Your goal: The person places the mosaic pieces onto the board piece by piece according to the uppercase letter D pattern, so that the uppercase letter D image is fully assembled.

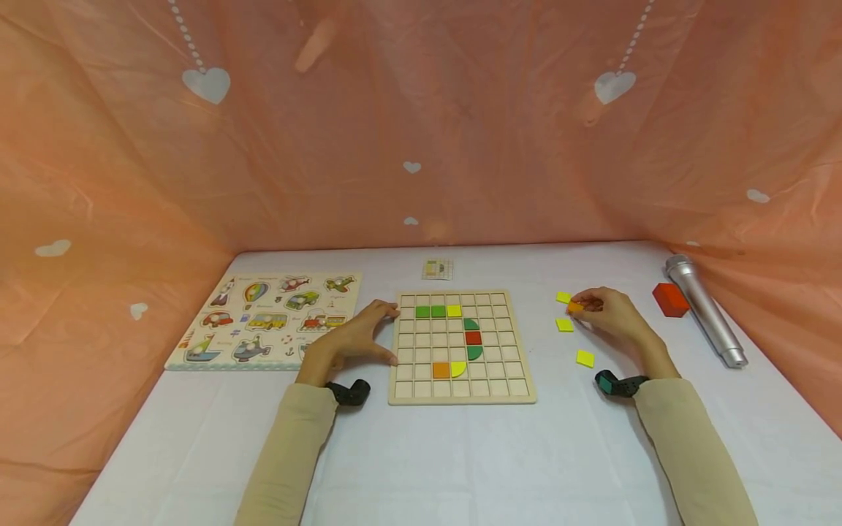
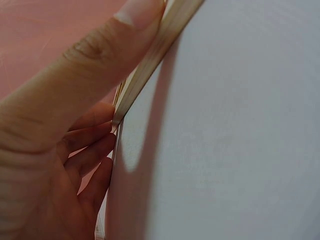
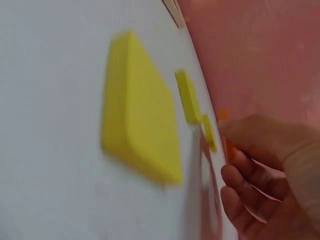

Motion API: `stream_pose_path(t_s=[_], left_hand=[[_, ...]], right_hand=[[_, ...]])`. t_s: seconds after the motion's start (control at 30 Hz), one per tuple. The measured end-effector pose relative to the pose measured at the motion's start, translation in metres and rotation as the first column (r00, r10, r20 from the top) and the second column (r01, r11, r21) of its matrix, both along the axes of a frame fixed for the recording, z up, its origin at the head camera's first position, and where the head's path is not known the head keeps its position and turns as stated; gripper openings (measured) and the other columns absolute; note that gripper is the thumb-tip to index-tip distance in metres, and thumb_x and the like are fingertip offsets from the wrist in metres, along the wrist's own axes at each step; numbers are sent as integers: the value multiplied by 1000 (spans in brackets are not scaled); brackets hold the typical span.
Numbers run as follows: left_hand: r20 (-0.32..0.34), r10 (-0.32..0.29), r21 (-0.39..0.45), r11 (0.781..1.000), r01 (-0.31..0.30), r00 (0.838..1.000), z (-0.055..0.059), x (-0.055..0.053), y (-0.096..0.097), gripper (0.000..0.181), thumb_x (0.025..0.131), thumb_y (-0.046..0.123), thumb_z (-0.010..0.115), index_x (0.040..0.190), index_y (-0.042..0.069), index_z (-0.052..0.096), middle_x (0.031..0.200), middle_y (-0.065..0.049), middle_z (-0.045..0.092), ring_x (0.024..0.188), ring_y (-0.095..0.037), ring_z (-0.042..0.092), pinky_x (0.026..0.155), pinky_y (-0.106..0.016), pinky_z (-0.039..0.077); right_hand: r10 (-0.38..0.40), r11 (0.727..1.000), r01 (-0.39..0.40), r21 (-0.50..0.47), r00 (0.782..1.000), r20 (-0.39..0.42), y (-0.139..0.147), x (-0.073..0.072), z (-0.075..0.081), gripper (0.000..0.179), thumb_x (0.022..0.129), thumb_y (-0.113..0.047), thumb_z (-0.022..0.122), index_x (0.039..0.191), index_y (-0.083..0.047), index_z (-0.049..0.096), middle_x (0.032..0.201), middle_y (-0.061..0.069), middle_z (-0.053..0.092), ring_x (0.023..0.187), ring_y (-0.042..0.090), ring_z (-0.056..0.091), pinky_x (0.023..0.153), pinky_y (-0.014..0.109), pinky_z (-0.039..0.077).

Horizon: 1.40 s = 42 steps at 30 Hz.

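My right hand [image 1: 612,313] pinches an orange square tile [image 1: 575,307] between thumb and fingers, just above the table on the right. Three yellow square tiles lie near it, the closest to me being a yellow tile [image 1: 585,359] that looms large in the right wrist view. A wooden grid board [image 1: 462,400] lies in the middle. My left hand [image 1: 355,337] rests against its left edge, thumb and fingertips spread along the rim. On the board sit green squares [image 1: 430,312], a yellow square, green quarter-rounds, a red square [image 1: 473,337], an orange square [image 1: 441,370] and a yellow quarter-round [image 1: 457,369].
Left of the board is a vehicle peg puzzle [image 1: 266,321], partly behind my left hand. A small pattern card [image 1: 437,269] lies beyond the board. At the far right are a red block [image 1: 671,300] and a silver microphone [image 1: 707,310]. Pinkish-orange cloth hangs around the table.
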State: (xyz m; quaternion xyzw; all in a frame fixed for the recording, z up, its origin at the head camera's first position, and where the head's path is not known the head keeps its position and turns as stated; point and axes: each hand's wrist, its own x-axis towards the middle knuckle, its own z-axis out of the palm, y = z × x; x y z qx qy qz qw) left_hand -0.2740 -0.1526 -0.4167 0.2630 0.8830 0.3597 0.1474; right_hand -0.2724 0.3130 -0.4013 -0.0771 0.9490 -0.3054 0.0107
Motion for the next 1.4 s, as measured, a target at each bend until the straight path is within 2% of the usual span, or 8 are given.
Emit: stream_pose_path(t_s=[0.17,0.27,0.4,0.6,0.8,1.0,1.1,1.4], left_hand=[[-5,-3,-8,1000,3,1000,0,-1,0,91,62,24,87,136,4,40,146,-8,28,138,-26,20,114,-43,16],[-10,-9,-7,1000,9,1000,1,-1,0,90,62,24,87,136,3,40,146,-9,28,138,-28,20,114,-44,16],[-5,-7,-8,1000,7,1000,2,-1,2,90,62,24,87,136,4,40,146,-8,28,138,-26,20,114,-43,16],[-17,-15,-23,1000,15,1000,2,-2,3,91,62,24,87,137,4,40,146,-8,29,138,-26,21,114,-43,17],[-13,-2,-23,1000,2,1000,2,-1,3,90,62,25,87,136,4,40,146,-8,30,138,-27,22,114,-44,17],[-7,5,-20,1000,-5,1000,1,0,2,90,62,26,87,136,4,41,145,-7,30,138,-26,22,114,-43,17],[-13,-2,-10,1000,2,1000,1,1,1,90,62,26,87,135,3,41,145,-8,31,137,-26,23,113,-43,18],[-32,-17,-4,1000,17,999,3,2,0,88,63,26,87,134,2,42,145,-10,31,137,-27,24,113,-44,19]], right_hand=[[38,997,-42,-64,997,-70,-34,4,8,33,85,-17,69,110,3,63,101,18,63,92,30,57,79,36,49],[119,984,-135,-113,983,-141,-64,7,9,28,82,-11,70,106,3,66,97,16,65,88,28,60,74,33,51],[233,947,-270,-176,951,-204,-110,15,8,24,81,-8,71,102,1,67,93,12,66,84,22,60,70,29,53],[389,863,-451,-227,881,-271,-166,31,-4,22,80,-8,72,100,-3,65,95,4,65,83,17,60,68,27,53],[533,772,-600,-208,791,-301,-200,40,-15,17,80,-12,73,96,-10,65,94,-2,64,80,15,57,67,24,51],[625,733,-675,-85,718,-306,-215,46,-22,14,80,-19,74,91,-15,69,91,-8,64,85,8,55,75,23,46],[638,735,-677,-35,708,-303,-217,47,-22,13,79,-19,75,90,-14,70,92,-9,64,92,7,55,83,25,45],[626,760,-650,6,729,-276,-218,48,-20,14,78,-23,76,89,-15,74,91,-8,64,91,8,54,82,23,45]])
